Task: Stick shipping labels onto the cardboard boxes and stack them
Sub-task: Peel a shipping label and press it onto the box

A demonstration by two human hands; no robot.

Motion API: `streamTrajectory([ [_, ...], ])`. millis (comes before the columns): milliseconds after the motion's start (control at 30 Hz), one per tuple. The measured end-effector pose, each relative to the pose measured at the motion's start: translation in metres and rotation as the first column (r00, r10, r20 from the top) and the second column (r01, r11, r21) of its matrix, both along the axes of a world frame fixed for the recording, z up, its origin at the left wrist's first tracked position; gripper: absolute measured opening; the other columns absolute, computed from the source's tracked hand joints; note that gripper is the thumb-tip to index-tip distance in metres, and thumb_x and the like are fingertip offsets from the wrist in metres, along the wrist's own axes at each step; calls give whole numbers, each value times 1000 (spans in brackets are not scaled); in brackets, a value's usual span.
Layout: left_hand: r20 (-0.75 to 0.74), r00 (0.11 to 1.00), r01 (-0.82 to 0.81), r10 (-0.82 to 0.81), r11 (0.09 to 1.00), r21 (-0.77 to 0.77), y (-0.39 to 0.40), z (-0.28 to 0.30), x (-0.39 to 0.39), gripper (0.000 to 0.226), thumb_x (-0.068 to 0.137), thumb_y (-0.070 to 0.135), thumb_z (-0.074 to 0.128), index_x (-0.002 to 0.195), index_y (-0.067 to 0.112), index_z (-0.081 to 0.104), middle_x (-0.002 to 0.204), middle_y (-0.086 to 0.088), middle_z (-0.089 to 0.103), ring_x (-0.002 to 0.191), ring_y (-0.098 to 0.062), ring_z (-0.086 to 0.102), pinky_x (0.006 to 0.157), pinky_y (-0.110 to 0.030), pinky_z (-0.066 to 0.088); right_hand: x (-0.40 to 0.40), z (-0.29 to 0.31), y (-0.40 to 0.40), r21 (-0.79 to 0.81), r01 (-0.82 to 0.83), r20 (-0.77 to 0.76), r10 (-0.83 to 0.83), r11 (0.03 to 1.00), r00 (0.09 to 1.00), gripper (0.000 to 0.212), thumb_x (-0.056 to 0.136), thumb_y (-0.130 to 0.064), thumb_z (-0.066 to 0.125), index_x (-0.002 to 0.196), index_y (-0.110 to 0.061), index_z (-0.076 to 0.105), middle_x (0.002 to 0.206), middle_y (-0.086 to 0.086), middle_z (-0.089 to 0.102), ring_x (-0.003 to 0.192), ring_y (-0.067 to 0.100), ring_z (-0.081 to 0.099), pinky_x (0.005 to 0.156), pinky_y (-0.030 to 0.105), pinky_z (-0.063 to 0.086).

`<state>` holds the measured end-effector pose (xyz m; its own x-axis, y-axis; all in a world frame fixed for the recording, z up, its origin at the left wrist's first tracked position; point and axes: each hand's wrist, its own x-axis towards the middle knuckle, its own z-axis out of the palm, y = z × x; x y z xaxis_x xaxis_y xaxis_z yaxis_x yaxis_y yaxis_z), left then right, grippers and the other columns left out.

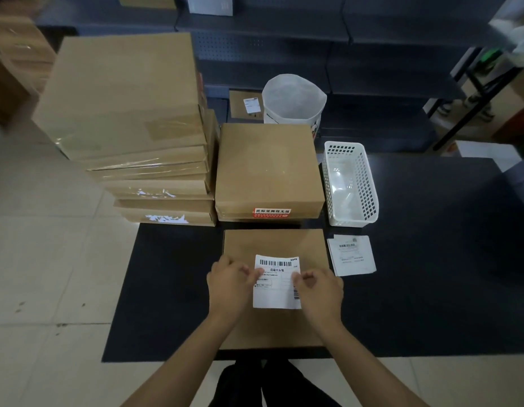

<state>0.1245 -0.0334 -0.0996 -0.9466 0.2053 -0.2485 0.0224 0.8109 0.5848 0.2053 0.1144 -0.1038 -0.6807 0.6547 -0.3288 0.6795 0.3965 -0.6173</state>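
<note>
A flat cardboard box (272, 245) lies on the black table (431, 259) right in front of me. Over its middle is a white shipping label (276, 295) with a barcode at the top. My left hand (230, 282) pinches the label's left edge, and my right hand (320, 289) pinches its right edge. Beyond it sits a second brown box (268, 168) with a red sticker on its front side. A tall stack of several cardboard boxes (131, 113) rises at the left. A small pile of more labels (351, 255) lies to the right of the near box.
A white plastic basket (350, 183) stands right of the second box. Behind it is a white-lined bin (293, 98) and a labelled box (244, 104) on the floor. Dark shelving fills the back. Pale floor tiles lie left of the table.
</note>
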Motion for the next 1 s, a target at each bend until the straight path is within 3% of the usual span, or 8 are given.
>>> streamTrajectory([
  [100, -22, 1000, 13, -15, 997, -73, 4, -6, 3, 29, 87, 48, 61, 87, 21, 71, 101, 10, 40, 105, -14, 42, 91, -28, 26, -2, -4, 5, 103, -48, 26, 46, 994, 999, 19, 92, -44, 57, 83, -27, 59, 100, -8, 51, 102, 11, 35, 96, 31, 33],
  [367, -16, 1000, -13, 11, 995, -99, 9, -19, -4, 30, 87, 49, 62, 88, 21, 71, 114, 3, 47, 110, -16, 42, 96, -30, 27, -10, -14, 13, 62, -96, 81, 91, 993, 993, 22, 92, -45, 56, 84, -25, 57, 114, 0, 50, 111, 17, 36, 91, 26, 29],
  [567, -24, 1000, -12, 9, 988, -154, 11, -26, -2, 30, 86, 50, 63, 84, 20, 69, 115, 4, 47, 111, -16, 41, 98, -29, 26, -13, -21, 16, 102, -145, 109, 134, 984, 985, 22, 92, -44, 56, 86, -24, 60, 117, 0, 48, 112, 17, 34, 96, 29, 30],
  [800, -100, 994, 22, -47, 971, -238, 11, -36, -2, 33, 84, 52, 64, 85, 20, 66, 115, 2, 47, 108, -17, 41, 95, -29, 30, -13, -25, 15, 282, -212, 174, 167, 936, 970, 29, 92, -47, 53, 95, -20, 62, 112, 1, 48, 108, 19, 37, 95, 32, 31],
  [900, -173, 981, 16, -81, 937, -350, 14, -34, 1, 42, 77, 46, 75, 94, 11, 60, 108, -8, 52, 98, -24, 51, 86, -36, 42, -11, -27, 10, 413, -192, 121, 156, 890, 980, 30, 86, -41, 62, 99, -15, 56, 109, 6, 52, 105, 24, 45, 91, 38, 38],
  [967, -302, 940, 62, -160, 949, -310, 15, -38, 7, 44, 67, 30, 84, 96, 10, 58, 102, -9, 55, 90, -26, 57, 77, -37, 46, -10, -33, 8, 477, -262, 29, 283, 839, 959, 27, 85, -27, 65, 107, -13, 57, 120, 9, 53, 114, 27, 49, 96, 41, 42],
  [1000, -365, 908, 118, -206, 961, -250, 17, -41, 13, 44, 68, 24, 82, 102, 12, 57, 107, -7, 56, 94, -26, 59, 81, -37, 46, -10, -37, 6, 480, -321, -4, 368, 817, 930, 31, 87, -22, 63, 115, -12, 56, 130, 10, 52, 123, 27, 47, 102, 44, 41],
])
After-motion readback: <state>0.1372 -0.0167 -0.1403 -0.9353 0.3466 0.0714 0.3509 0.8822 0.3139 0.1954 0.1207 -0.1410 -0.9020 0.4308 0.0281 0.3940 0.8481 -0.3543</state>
